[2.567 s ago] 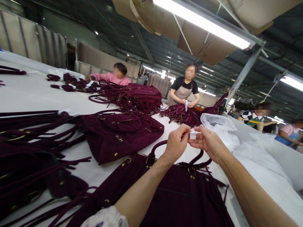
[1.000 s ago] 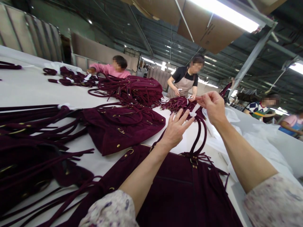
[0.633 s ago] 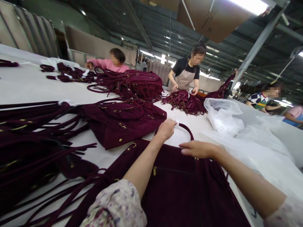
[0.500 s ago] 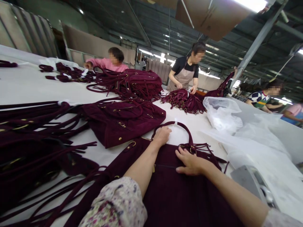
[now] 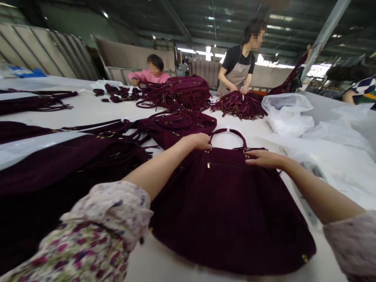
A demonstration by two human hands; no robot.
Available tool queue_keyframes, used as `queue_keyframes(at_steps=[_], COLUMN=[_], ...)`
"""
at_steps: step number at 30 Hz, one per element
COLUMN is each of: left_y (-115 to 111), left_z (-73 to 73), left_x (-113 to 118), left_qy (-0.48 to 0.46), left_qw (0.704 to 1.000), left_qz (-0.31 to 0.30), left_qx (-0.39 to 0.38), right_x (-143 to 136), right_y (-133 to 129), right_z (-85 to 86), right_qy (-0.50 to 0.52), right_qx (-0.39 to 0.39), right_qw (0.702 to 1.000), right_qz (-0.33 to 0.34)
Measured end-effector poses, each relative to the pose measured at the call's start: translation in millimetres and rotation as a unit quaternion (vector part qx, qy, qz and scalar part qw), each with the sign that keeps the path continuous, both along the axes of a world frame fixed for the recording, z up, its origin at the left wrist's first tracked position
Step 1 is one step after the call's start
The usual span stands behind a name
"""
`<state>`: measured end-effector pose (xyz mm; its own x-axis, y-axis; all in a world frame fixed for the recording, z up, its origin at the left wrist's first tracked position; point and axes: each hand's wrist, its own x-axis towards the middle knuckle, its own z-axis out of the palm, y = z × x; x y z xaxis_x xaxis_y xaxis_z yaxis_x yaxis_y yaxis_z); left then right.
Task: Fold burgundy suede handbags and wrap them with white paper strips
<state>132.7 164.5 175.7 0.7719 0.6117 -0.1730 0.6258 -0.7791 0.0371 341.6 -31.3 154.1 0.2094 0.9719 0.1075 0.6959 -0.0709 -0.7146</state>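
- A burgundy handbag [image 5: 226,219] with a suede look lies front panel up on a white worktable [image 5: 158,256], directly before the worker, its rounded base toward the camera.
- The left hand [image 5: 199,141], fingers curled, meets the bag's top edge at the left foot of the handle [image 5: 240,134]; whether it grips or merely presses cannot be told, the fingertips being hidden.
- The right hand [image 5: 262,158] is spread rather than clenched, its fingers reaching onto the top edge beside the handle's right foot.
- The handle arches beyond the bag, a white wrap [image 5: 228,129] at its crown; a brass-toned zipper pull [image 5: 208,165] hangs on the panel.
- The bag looks soft and limp, probably modest in weight, its napped face unlikely to slip or break; the metal fittings could scratch or snag.
- The surest hold would appear to be at both handle feet, where the body is reinforced; a grip on the panel alone would likely let it sag and crease.
- Beyond lie a second burgundy bag [image 5: 188,120] and a clear plastic bag [image 5: 289,113], while an aproned co-worker [image 5: 242,68] handles a bundle of burgundy straps [image 5: 237,105].
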Motion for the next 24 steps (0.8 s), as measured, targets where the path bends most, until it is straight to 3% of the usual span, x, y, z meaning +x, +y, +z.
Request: queue_keyframes(at_steps=[2, 4, 7, 10, 14, 20, 24], left_y=[-21, -46, -85, -108, -110, -94, -93], left_z=[7.4, 5.6, -10.7, -33.9, -52.1, -44.6, -69.3], left_x=[-39, -78, -127, -158, -172, -159, -163], left_qy=[0.018, 0.036, 0.050, 0.028, -0.072, -0.238, -0.205], left_qw=[1.000, 0.998, 0.994, 0.988, 0.984, 0.970, 0.976], left_qz=[0.023, 0.045, 0.097, 0.153, 0.152, 0.057, 0.068], left_qx=[0.011, 0.021, 0.026, 0.004, -0.055, 0.009, 0.016], right_x=[12, 24, 34, 27, 9, 1, -5], right_y=[-35, -74, -130, -173, -195, -202, -211], right_z=[1.5, -3.9, -26.5, -56.7, -80.5, -73.0, -110.1], right_qy=[-0.016, -0.068, -0.151, -0.144, -0.103, -0.169, -0.204], right_qx=[-0.029, -0.077, -0.149, -0.162, -0.110, 0.015, 0.038], right_qw=[0.999, 0.994, 0.976, 0.975, 0.981, 0.961, 0.962], right_qz=[-0.008, -0.024, -0.053, -0.055, -0.119, -0.216, -0.178])
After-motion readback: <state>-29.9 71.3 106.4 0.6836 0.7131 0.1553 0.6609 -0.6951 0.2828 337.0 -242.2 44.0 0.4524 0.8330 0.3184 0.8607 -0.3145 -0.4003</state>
